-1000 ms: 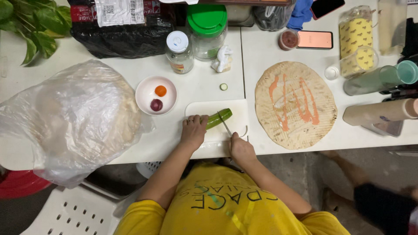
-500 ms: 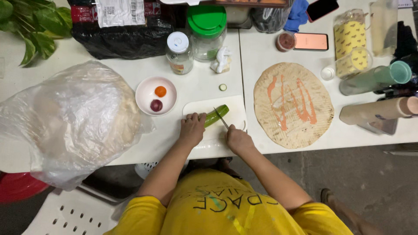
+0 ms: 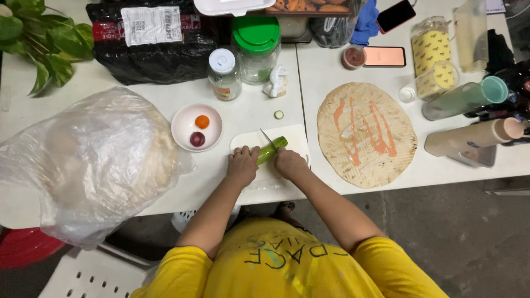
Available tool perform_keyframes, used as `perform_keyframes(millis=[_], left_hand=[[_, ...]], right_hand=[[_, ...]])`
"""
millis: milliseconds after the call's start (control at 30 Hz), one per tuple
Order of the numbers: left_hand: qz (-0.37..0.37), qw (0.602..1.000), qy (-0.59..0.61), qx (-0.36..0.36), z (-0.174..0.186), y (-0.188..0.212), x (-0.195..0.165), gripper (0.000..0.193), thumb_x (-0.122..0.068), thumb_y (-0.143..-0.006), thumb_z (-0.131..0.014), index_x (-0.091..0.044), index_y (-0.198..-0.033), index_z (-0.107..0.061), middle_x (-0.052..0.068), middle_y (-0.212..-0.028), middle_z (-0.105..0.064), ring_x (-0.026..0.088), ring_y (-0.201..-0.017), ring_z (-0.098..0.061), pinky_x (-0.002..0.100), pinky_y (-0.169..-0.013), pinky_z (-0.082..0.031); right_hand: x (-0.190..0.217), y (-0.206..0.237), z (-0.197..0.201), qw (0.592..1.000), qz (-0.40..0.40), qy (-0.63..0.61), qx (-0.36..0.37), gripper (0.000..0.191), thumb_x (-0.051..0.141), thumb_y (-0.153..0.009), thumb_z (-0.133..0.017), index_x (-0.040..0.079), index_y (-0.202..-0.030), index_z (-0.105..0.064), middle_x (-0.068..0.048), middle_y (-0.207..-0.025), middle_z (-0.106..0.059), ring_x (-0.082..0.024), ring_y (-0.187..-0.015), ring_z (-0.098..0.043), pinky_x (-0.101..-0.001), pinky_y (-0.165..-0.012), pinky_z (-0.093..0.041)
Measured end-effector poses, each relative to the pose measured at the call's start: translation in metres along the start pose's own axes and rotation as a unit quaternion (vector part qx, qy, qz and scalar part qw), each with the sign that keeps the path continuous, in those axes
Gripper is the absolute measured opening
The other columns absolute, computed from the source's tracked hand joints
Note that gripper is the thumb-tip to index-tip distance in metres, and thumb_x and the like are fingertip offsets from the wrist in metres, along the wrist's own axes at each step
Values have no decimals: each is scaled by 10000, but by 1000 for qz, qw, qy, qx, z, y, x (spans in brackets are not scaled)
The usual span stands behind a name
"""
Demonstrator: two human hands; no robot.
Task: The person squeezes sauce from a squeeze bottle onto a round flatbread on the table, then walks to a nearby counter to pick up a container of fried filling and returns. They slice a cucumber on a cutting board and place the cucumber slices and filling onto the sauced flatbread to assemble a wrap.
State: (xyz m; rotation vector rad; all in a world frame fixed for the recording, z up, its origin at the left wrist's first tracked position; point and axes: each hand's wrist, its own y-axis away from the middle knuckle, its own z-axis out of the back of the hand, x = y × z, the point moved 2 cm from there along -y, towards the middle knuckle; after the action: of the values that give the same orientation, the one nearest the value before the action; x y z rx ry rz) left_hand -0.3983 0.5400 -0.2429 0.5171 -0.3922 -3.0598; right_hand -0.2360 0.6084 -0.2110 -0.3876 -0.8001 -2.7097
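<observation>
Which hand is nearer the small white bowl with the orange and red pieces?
Left. The left hand rests on the cucumber at the cutting board's left edge, just right of the small white bowl. The right hand, with the knife, sits farther right.

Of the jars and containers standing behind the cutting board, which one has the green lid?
The large clear jar at the back, directly right of the smaller white-lidded jar. Its wide lid is bright green; the yellow-patterned jars stand further right.

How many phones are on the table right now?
2. A black phone lies at the table's far edge beside the blue cloth; an orange-backed phone lies nearer, beside a small round tub. Others may be hidden.
</observation>
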Motion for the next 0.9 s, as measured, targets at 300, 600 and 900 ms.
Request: perform_keyframes(millis=[300,600,900], left_hand=[[-18,998,-31,-51,-8,3,-1,498,-218,-877,-704,-149,-1331,-509,139,-1188,-582,359,-1141,-559,543,-910,-448],[-35,996,-46,-65,-18,0,2,431,-134,-889,-589,-158,-1317,-545,145,-1190,-589,369,-1146,-563,550,-936,-442],[-34,998,-26,-45,-25,14,-7,417,-126,-896,-553,-145,-1313,-544,173,-1196,-583,386,-1164,-547,582,-953,-422]], right_hand=[[-6,11,-10,1000,-5,0,10,330,265,-1002,-455,-3,-1127,-602,-275,-995,-730,-441,-950,-716,-532,-862,-567],[-9,24,-38,998,-50,-33,-3,405,336,-950,-522,-18,-1145,-553,-299,-959,-718,-457,-930,-709,-540,-848,-569],[-19,48,-65,996,-65,-55,-41,358,328,-986,-482,-8,-1087,-552,-295,-905,-717,-477,-870,-707,-575,-816,-564]])
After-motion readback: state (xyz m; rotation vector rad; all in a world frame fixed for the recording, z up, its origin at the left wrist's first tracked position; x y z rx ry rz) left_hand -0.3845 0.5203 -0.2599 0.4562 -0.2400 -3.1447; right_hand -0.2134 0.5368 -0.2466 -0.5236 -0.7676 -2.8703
